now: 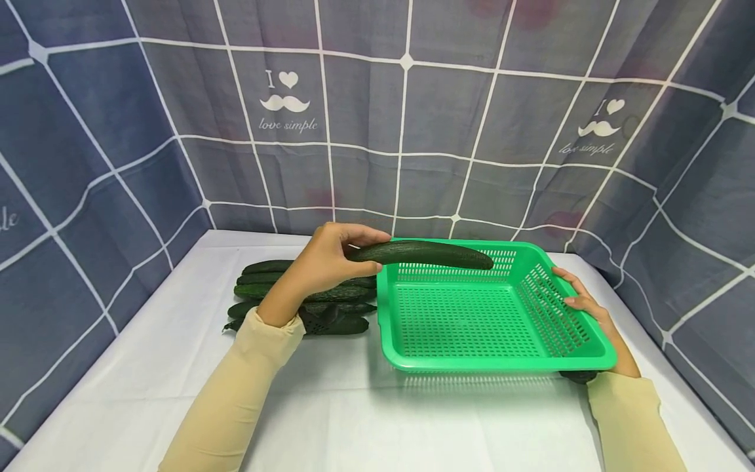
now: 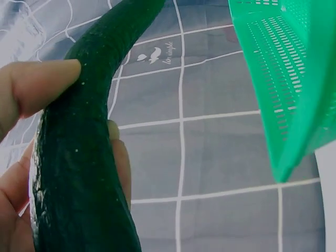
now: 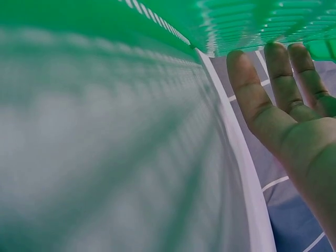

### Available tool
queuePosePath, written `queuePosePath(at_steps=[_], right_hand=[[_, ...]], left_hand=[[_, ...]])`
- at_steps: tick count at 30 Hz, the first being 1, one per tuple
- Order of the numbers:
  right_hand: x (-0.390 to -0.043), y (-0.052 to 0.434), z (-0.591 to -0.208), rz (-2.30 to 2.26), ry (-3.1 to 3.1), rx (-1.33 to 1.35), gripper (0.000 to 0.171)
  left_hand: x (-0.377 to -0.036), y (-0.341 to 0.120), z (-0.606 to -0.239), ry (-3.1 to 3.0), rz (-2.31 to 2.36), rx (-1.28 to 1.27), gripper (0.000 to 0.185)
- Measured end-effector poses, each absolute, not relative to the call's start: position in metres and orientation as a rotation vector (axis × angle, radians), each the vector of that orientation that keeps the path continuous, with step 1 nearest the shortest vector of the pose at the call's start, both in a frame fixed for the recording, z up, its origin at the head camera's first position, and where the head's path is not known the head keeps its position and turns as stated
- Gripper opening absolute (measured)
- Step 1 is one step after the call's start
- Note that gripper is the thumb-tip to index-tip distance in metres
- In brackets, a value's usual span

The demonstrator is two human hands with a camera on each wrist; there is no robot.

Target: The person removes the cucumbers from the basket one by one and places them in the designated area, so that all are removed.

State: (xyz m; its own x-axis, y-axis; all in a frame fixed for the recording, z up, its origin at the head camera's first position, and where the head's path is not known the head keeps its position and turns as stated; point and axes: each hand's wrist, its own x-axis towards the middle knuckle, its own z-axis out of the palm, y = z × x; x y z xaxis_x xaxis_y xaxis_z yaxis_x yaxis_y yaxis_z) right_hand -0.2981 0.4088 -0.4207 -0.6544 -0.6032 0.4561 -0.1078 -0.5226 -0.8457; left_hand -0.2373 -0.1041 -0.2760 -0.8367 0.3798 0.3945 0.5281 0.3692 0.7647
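Head view: we see the left hand (image 1: 330,259) curled around one end of a long, dark green cucumber (image 1: 421,254), thumb above and fingers below. The cucumber is slightly curved, with a matte, finely ridged skin, and it extends horizontally over the rear left rim of a green plastic basket (image 1: 501,362). The basket is a shallow rectangular tray with slotted walls and a perforated floor, and its near edge is lifted off the white tabletop (image 1: 177,367). The right hand (image 1: 580,298) grips the basket's right rim, thumb on the inner wall; the fingers are hidden beneath. A pile of cucumbers (image 1: 330,298) lies on the tabletop just left of the basket. Both arms wear smooth beige sleeves (image 1: 236,393). A grey checked cloth backdrop (image 1: 442,98) encloses the table.

Left wrist view: we see the thumb (image 2: 42,86) and fingers (image 2: 121,163) pinching the cucumber (image 2: 73,173), whose skin shows small pale specks. A corner of the basket (image 2: 294,89) appears at the upper right.

Right wrist view: we see the fingers (image 3: 273,89) extended flat against the basket's slotted underside (image 3: 247,23). The white tabletop (image 3: 105,157) is blurred.
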Motion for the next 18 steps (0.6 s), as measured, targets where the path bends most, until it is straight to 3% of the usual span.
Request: queuePosePath(at_steps=[10,18], right_hand=[[-0.308,0.416,-0.427,-2.202,1.31,-1.149,0.078],[-0.295,0.408,-0.419,-2.221,1.362,-1.082,0.079]], left_hand=[[-0.221,-0.138,-0.289,-2.447,-1.544,-0.751,0.042],[-0.212,-0.165,-0.301,-2.496,-1.516,-0.694,0.042]])
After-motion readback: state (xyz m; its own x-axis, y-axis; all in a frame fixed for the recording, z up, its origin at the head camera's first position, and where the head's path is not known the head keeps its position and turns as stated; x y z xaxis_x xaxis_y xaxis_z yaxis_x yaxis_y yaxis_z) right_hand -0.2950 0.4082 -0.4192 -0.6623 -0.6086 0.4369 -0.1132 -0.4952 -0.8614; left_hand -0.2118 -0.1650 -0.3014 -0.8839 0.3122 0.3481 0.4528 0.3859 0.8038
